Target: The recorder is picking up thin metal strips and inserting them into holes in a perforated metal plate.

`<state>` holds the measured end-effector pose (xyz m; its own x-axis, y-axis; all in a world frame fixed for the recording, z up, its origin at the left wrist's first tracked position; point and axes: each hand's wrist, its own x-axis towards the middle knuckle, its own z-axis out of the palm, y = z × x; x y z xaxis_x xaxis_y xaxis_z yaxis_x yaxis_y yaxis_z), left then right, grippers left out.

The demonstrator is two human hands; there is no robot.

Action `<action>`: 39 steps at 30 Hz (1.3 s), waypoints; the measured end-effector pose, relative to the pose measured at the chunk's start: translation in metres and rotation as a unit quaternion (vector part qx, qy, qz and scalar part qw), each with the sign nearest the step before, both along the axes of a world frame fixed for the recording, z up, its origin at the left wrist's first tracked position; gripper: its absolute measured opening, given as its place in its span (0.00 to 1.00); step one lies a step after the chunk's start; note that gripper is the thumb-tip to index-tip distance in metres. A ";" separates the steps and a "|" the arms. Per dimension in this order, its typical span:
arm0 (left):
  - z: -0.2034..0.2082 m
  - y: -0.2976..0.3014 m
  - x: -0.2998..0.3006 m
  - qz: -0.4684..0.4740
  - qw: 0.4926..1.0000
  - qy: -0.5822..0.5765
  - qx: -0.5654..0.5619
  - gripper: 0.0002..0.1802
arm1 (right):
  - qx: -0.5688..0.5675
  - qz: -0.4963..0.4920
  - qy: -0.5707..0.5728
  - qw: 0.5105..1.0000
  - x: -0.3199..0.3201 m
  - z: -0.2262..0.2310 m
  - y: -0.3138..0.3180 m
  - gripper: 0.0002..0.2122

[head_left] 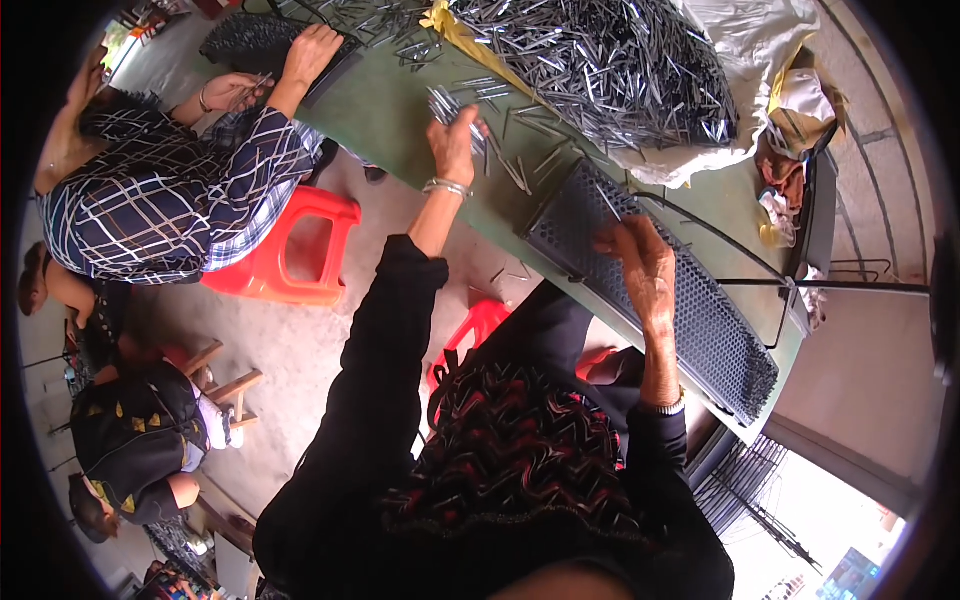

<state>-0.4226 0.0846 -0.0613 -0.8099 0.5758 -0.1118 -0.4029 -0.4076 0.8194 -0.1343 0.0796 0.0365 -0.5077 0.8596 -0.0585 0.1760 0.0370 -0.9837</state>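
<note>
Clutching a sheaf of thin metal rods (pixel 440 103) in the left hand (pixel 455 140) over the green bench (pixel 395 115), apparently pinching a single rod (pixel 606 200) in the right hand (pixel 640 255) above the perforated plate (pixel 690 310).
Curling the left fingers around the sheaf, leaving rod ends poking out; holding the right thumb and fingertips together over the holes. Probably handling light, stiff, slick pieces, prone to sliding against one another; likely gripping best near one end between thumb and fingertip. Seeing loose rods (pixel 547 160) scattered near the left hand, with a large pile (pixel 610 60) beyond. Losing the single rod's lower end behind the right fingers, so not telling whether touching the plate; hardly making out the dark cluster (pixel 755 390) at the plate's near end.
</note>
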 end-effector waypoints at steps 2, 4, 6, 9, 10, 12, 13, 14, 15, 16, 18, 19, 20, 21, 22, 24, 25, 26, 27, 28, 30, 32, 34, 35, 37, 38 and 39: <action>-0.001 0.003 -0.011 0.010 0.998 -0.054 0.010 0.06 | 0.062 0.032 -0.106 0.992 0.011 0.004 -0.005 0.08; -0.001 0.004 -0.016 -0.053 0.965 -0.241 0.089 0.07 | 0.004 0.014 -0.066 0.998 0.019 0.005 -0.014 0.08; 0.018 0.004 0.006 -0.106 0.946 -0.280 0.124 0.07 | -0.064 0.013 -0.028 0.997 0.030 0.004 -0.018 0.07; 0.059 -0.005 0.059 -0.271 0.893 -0.328 0.149 0.06 | -0.078 0.009 -0.034 0.996 0.043 0.005 -0.023 0.06; 0.076 -0.009 0.082 -0.299 0.885 -0.329 0.139 0.06 | -0.079 0.000 -0.033 0.996 0.049 0.010 -0.026 0.06; 0.087 -0.018 0.113 -0.341 0.888 -0.300 0.072 0.05 | -0.009 0.047 -0.129 0.991 0.058 0.025 -0.028 0.08; 0.089 -0.021 0.129 -0.360 0.882 -0.296 0.066 0.05 | -0.010 0.036 -0.130 0.991 0.064 0.032 -0.028 0.08; 0.091 -0.025 0.143 -0.381 0.876 -0.292 0.060 0.06 | 0.029 0.060 -0.171 0.983 0.071 0.038 -0.027 0.07; 0.089 -0.026 0.153 -0.412 0.865 -0.282 0.049 0.07 | 0.067 0.082 -0.212 0.972 0.078 0.045 -0.026 0.07; 0.091 -0.028 0.162 -0.443 0.854 -0.271 0.038 0.08 | 0.065 0.070 -0.214 0.972 0.085 0.051 -0.025 0.07; 0.097 -0.035 0.183 -0.475 0.856 -0.201 -0.022 0.12 | 0.121 0.103 -0.283 0.946 0.097 0.061 -0.022 0.05; 0.098 -0.038 0.194 -0.491 0.847 -0.198 -0.042 0.12 | 0.109 0.107 -0.296 0.943 0.103 0.066 -0.019 0.06; 0.099 -0.039 0.205 -0.507 0.838 -0.194 -0.061 0.12 | 0.106 0.097 -0.298 0.944 0.108 0.073 -0.018 0.06; 0.095 -0.040 0.216 -0.522 0.825 -0.209 -0.052 0.11 | 0.072 0.102 -0.257 0.958 0.112 0.081 -0.018 0.07; 0.105 -0.047 0.223 -0.523 0.833 -0.168 -0.068 0.09 | 0.038 0.107 -0.212 0.971 0.117 0.084 -0.019 0.08; 0.088 -0.049 0.239 -0.546 0.828 -0.104 -0.078 0.09 | 0.037 0.100 -0.194 0.975 0.126 0.078 -0.018 0.06; 0.088 -0.052 0.246 -0.552 0.823 -0.104 -0.080 0.09 | 0.001 0.095 -0.192 0.977 0.128 0.082 -0.019 0.07; 0.088 -0.056 0.251 -0.566 0.813 -0.121 -0.059 0.10 | -0.035 0.090 -0.189 0.977 0.130 0.083 -0.020 0.08; 0.089 -0.059 0.257 -0.579 0.803 -0.138 -0.038 0.11 | -0.024 0.091 -0.195 0.976 0.135 0.078 -0.021 0.08; 0.090 -0.061 0.261 -0.582 0.801 -0.137 -0.040 0.11 | -0.025 0.087 -0.194 0.977 0.137 0.077 -0.023 0.08; 0.093 -0.064 0.268 -0.557 0.807 -0.178 -0.087 0.11 | -0.028 0.022 -0.228 0.973 0.137 0.077 -0.030 0.08; 0.091 -0.065 0.273 -0.564 0.799 -0.189 -0.083 0.12 | 0.000 -0.007 -0.228 0.974 0.140 0.064 -0.036 0.09; 0.090 -0.067 0.275 -0.571 0.792 -0.200 -0.079 0.13 | 0.121 -0.063 -0.258 0.957 0.144 0.055 -0.041 0.10; 0.090 -0.068 0.274 -0.586 0.785 -0.185 -0.079 0.12 | 0.093 -0.063 -0.327 0.938 0.144 0.064 -0.043 0.11; 0.092 -0.068 0.274 -0.604 0.774 -0.169 -0.080 0.13 | 0.091 -0.079 -0.243 0.963 0.154 0.052 -0.043 0.12; 0.095 -0.069 0.275 -0.618 0.762 -0.177 -0.073 0.13 | 0.089 -0.093 -0.158 0.979 0.161 0.046 -0.042 0.13; 0.098 -0.069 0.276 -0.632 0.750 -0.184 -0.067 0.13 | 0.029 -0.087 -0.073 0.993 0.169 0.044 -0.036 0.15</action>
